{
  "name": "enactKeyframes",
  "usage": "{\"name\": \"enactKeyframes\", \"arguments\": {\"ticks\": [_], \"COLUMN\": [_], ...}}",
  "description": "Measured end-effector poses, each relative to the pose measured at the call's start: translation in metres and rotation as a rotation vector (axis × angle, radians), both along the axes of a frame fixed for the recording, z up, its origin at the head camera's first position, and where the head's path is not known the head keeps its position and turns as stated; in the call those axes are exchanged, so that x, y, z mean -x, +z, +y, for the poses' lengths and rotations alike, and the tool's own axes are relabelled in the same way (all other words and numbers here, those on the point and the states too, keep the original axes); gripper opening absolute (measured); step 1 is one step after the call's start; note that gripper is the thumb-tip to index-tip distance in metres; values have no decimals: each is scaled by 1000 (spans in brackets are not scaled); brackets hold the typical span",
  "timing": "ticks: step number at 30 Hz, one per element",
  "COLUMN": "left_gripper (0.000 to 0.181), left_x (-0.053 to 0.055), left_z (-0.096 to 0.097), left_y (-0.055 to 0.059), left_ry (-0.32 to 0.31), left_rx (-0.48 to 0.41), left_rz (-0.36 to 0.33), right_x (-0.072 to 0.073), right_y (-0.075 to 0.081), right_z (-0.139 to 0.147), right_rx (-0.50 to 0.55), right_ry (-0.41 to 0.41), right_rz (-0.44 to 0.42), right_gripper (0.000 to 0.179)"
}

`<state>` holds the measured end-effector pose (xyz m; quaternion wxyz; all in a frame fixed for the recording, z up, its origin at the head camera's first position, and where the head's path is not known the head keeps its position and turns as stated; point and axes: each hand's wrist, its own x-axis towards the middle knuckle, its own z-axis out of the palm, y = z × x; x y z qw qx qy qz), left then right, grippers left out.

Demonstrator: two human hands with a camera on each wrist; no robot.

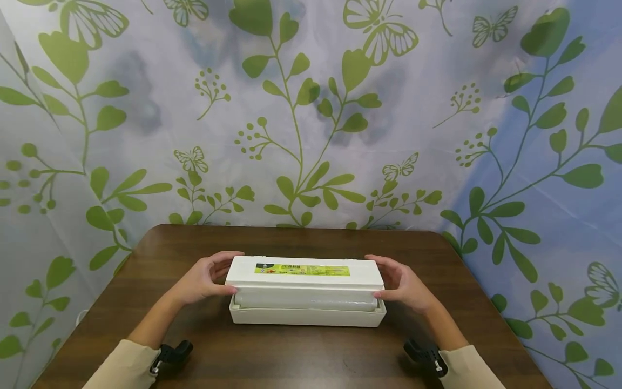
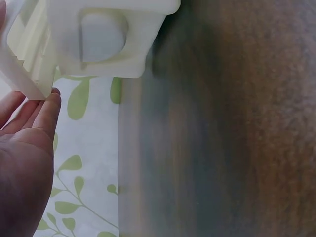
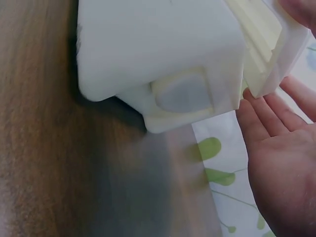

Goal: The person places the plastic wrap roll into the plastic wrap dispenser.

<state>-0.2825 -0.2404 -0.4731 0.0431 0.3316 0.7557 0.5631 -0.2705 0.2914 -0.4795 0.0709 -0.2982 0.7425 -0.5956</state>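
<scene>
A white cling film box sits on the brown table, its hinged lid tilted up and a yellow-green label on top. Inside, a roll of cling film shows through the gap at the front. My left hand grips the lid's left end, thumb at the front edge and fingers behind. At the right end, my right hand holds the lid the same way. Both wrist views show the raised lid between thumb and fingers, beside the box's end wall.
The brown wooden table has rounded far corners. Behind it hangs a white curtain with green leaves and butterflies. Black wrist mounts sit at both sleeves.
</scene>
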Motion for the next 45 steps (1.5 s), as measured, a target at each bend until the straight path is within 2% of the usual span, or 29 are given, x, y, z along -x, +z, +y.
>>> {"name": "enactKeyframes", "arguments": {"ticks": [7,11,15,23,30,37,45], "left_gripper": [72,72,72,71,71,71,71], "left_x": [-6,-11,-15,-42,-71,-72,-72], "left_z": [4,7,10,24,36,35,33], "left_y": [-8,-10,-13,-17,-17,-15,-15], "left_ry": [-5,1,12,57,97,84,70], "left_rx": [49,64,81,127,139,117,109], "left_rz": [8,-5,13,24,12,-2,20], "right_x": [-4,-7,-8,-22,-33,-34,-38], "right_y": [-6,-9,-12,-19,-22,-24,-23], "right_z": [6,8,10,29,40,39,36], "right_rx": [-13,4,25,30,47,73,37], "right_ry": [-10,-1,16,66,104,132,98], "right_rz": [-3,-14,-24,-43,-58,-48,-86], "right_gripper": [80,81,81,80,79,79,80]}}
